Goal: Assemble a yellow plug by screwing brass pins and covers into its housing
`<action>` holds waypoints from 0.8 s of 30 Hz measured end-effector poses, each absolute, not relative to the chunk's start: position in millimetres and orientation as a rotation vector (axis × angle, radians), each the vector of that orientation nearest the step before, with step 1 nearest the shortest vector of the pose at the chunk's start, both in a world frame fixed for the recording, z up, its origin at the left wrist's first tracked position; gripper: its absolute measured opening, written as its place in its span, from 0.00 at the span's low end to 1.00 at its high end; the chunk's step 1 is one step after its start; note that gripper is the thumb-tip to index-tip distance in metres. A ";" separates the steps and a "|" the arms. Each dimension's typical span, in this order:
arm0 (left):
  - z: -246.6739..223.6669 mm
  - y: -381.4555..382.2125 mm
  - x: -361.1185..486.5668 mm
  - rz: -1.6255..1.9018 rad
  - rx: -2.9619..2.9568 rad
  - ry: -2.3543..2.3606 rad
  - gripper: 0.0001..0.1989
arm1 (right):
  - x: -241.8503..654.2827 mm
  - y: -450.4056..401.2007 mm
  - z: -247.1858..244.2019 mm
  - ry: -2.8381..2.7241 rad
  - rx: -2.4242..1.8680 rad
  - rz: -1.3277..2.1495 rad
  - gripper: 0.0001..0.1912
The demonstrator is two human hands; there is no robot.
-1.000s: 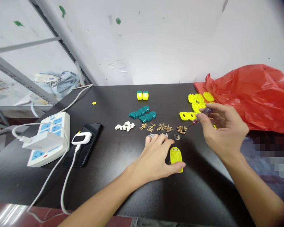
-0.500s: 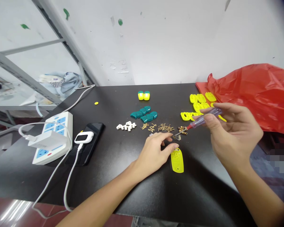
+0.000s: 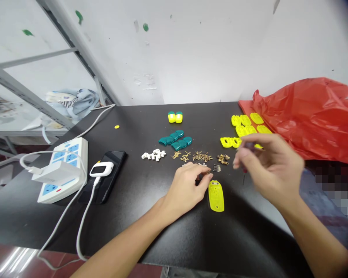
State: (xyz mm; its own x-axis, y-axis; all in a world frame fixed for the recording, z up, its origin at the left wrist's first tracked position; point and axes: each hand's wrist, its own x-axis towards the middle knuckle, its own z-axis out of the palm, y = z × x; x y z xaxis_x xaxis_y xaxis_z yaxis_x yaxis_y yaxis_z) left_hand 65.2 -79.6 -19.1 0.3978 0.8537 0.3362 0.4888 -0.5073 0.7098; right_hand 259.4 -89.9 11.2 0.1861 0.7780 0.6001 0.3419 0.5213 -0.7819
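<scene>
My right hand (image 3: 268,168) grips a screwdriver (image 3: 244,170) with a purple handle and a red collar; its thin shaft points down above the table. Thumb and forefinger of my left hand (image 3: 190,185) are pinched together over a tiny piece that is mostly hidden. Just right of that pinch lies a yellow plastic shell (image 3: 216,197), inner side up, with a small hole near its lower end. Close beyond the fingertips are a row of thin pins (image 3: 217,168), a pile of brass screws (image 3: 202,156) and some small brass-coloured fittings (image 3: 223,158).
Green covers (image 3: 178,141), white parts (image 3: 153,155) and two yellow-green pieces (image 3: 175,117) lie farther back. More yellow shells (image 3: 245,131) rest beside a red plastic bag (image 3: 304,116). At left are a power strip (image 3: 81,162), a phone (image 3: 111,185) and white cables (image 3: 84,227).
My right hand has moved left and slightly down, and the screwdriver has swung from slanting left to pointing down. My left fingertips have closed together and drawn slightly back from the pins.
</scene>
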 end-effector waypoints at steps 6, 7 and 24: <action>-18.6 -79.1 63.0 0.873 2.258 1.122 0.06 | 261.9 -90.4 9.1 -2.084 -1.210 0.589 0.04; -19.5 -78.8 62.6 0.875 2.282 1.118 0.06 | 261.2 -89.8 8.5 -2.100 -1.249 0.608 0.04; -28.0 -77.3 53.5 0.815 2.806 1.055 0.17 | 258.8 -88.4 8.5 -2.187 -1.201 0.857 0.06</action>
